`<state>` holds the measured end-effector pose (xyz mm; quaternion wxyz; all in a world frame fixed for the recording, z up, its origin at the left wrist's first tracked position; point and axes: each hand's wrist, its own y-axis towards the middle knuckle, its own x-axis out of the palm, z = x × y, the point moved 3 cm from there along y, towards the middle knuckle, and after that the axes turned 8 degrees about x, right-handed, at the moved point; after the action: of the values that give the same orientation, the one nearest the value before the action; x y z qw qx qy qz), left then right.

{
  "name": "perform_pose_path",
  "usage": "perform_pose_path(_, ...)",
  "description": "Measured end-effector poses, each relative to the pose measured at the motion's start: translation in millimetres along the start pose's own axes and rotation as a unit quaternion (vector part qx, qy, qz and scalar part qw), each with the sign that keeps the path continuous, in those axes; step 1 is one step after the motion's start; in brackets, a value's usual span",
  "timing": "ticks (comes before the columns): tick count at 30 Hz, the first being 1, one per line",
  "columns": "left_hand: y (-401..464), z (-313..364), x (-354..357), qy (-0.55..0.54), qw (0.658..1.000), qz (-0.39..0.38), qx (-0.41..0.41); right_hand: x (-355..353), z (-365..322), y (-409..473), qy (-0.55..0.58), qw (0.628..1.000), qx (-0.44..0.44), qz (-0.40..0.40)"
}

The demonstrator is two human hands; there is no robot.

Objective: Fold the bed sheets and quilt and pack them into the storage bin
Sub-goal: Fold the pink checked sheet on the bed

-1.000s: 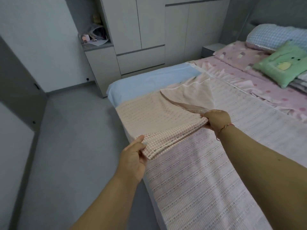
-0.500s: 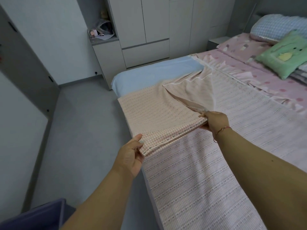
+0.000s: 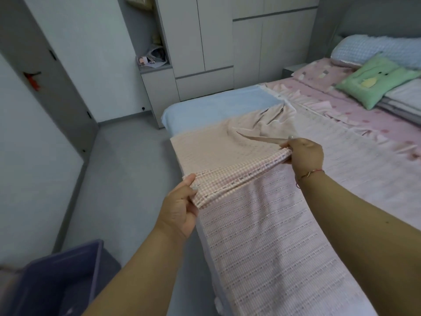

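A pink textured quilt (image 3: 273, 236) lies spread along the near side of the bed. Its far end is folded back toward me, showing a peach underside (image 3: 211, 144) and a pink gingham border with small star stitches. My left hand (image 3: 180, 208) pinches the near corner of that border at the bed's edge. My right hand (image 3: 305, 153) grips the other corner of the same edge, a little above the bed. A purple storage bin (image 3: 68, 277) stands on the floor at the lower left, partly cut off by the frame.
A blue sheet (image 3: 218, 106) covers the mattress's far end. A pink patterned sheet (image 3: 364, 106), a green cushion (image 3: 376, 83) and a blue checked pillow (image 3: 376, 49) lie at the right. Grey cabinets (image 3: 205, 42) line the far wall. Grey floor (image 3: 125, 179) runs left of the bed.
Both hands have drawn the folded quilt edge toward me, and the loose fabric beyond has bunched up. My view has tilted down, so the purple bin shows more.
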<state>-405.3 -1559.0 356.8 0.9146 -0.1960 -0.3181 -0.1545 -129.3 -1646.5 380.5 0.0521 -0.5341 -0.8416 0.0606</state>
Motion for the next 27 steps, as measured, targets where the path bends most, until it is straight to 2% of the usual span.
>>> perform_pose_path(6, -105, -38, -15, 0.005, 1.000, 0.016, -0.008, -82, 15, -74, -0.042, 0.999, 0.014, -0.008)
perform_pose_path(13, -166, -66, -20, -0.011, 1.000, 0.010, -0.024, -141, 17, -121, -0.087, 0.996, 0.016, -0.006)
perform_pose_path(20, -213, -110, -35, 0.051, 0.996, 0.064, -0.039, -182, 67, -122, -0.134, 0.982, 0.119, -0.056)
perform_pose_path(27, -237, -144, -36, 0.099, 0.989, 0.105, -0.013, -214, 88, -121, -0.147, 0.962, 0.185, -0.135)
